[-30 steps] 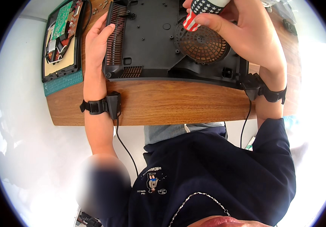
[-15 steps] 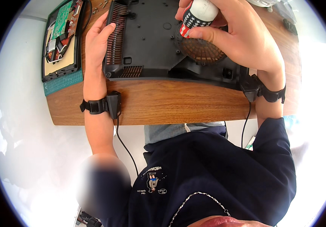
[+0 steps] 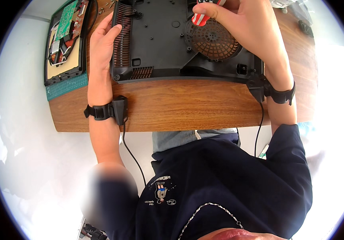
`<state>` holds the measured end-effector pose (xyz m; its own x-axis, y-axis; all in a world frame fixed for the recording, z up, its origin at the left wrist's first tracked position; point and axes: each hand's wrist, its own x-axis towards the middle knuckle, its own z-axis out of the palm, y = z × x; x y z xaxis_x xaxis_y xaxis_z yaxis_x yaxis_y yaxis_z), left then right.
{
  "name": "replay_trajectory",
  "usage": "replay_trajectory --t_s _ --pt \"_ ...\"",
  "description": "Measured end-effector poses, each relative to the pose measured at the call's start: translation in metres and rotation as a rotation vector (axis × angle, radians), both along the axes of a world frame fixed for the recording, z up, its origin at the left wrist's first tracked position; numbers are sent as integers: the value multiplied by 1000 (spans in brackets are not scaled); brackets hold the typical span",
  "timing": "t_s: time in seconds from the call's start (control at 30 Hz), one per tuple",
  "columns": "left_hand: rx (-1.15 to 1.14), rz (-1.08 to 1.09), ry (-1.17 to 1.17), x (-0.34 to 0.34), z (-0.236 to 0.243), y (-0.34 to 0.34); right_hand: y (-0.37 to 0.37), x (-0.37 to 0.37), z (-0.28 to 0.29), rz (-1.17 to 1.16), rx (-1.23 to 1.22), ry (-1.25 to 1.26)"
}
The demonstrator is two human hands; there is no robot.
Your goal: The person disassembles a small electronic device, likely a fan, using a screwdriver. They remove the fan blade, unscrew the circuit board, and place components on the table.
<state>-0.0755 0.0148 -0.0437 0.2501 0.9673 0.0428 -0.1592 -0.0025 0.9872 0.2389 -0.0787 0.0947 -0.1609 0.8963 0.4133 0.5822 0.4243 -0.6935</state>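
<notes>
A black plastic casing (image 3: 160,50), with a round fan grille (image 3: 214,42) and slotted vents, lies on the wooden table. My left hand (image 3: 103,42) grips its left edge, the thumb on the vent slats (image 3: 123,48) and the fingers round the outer side. Over the far right part of the casing, my right hand (image 3: 250,34) is closed round a thick handheld piece with red and white stripes (image 3: 200,19) below dark blue with white stars. Its upper part is cut off by the picture's top edge, and its tip cannot be made out.
At the left, a black frame (image 3: 47,60) holding a green circuit board (image 3: 65,24) sits on a green cutting mat (image 3: 66,88). Several small screws (image 3: 108,5) lie past the casing. A dark object (image 3: 306,28) is at the far right. Cables hang from both wrist straps.
My right hand has moved away from me with the striped piece, uncovering more of the grille. The casing's near edge has shifted slightly away from me. My left hand keeps its hold.
</notes>
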Motion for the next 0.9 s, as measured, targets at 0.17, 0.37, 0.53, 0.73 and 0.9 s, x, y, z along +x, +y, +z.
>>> replay_trajectory --t_s 0.17,0.37,0.53,0.73,0.9 --pt "22 -4 -13 -1 -3 2 8 4 -15 -97 131 -91" --pt "25 13 16 0 -1 0 10 4 -14 -4 170 285" --pt "29 19 40 0 -1 3 10 13 -12 7 206 257" --pt "26 11 21 -1 -2 1 13 11 -19 45 197 188" --pt "36 -1 22 -3 -3 3 8 7 -12 10 181 39"
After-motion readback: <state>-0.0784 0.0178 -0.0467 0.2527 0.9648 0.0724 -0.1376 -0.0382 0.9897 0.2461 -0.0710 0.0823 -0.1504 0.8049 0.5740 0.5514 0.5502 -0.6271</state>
